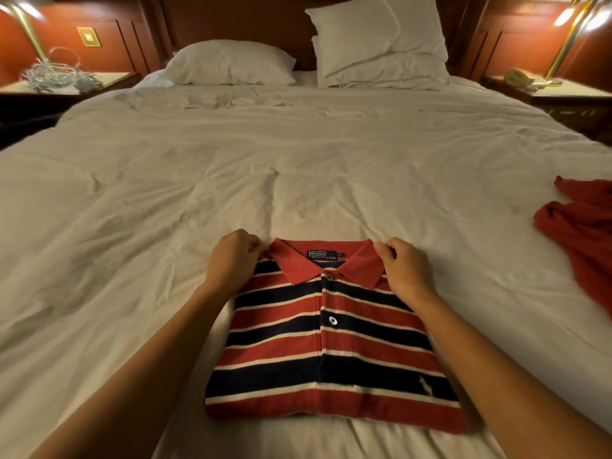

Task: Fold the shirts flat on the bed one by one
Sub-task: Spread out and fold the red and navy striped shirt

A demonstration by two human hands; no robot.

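The red, navy and white striped cotton polo shirt [331,339] lay folded into a neat rectangle on the white-sheeted bed [298,154], close to the near edge and roughly in the middle of its width. Its sleeves were tucked out of sight and its buttoned placket faced up. The left hand [233,260] had its fingers curled at the left tip of the red collar [298,265], and the right hand [405,270] pinched the right tip between thumb and fingers, so both were clamped on the collar, one on each side of the shirt. This looked like the finishing step for this shirt: squaring and smoothing the collar once the folds were made. The shirt's long axis ran from the person toward the white pillows [231,62], with the collar pointing away to the headboard and the folded bottom edge nearest the person. A crumpled plain red garment [583,223] lay well apart on the bed's right side, probably the next to fold. The next move would call for releasing the collar without disturbing it, setting the folded shirt aside if needed, then reaching right and spreading that red garment flat.
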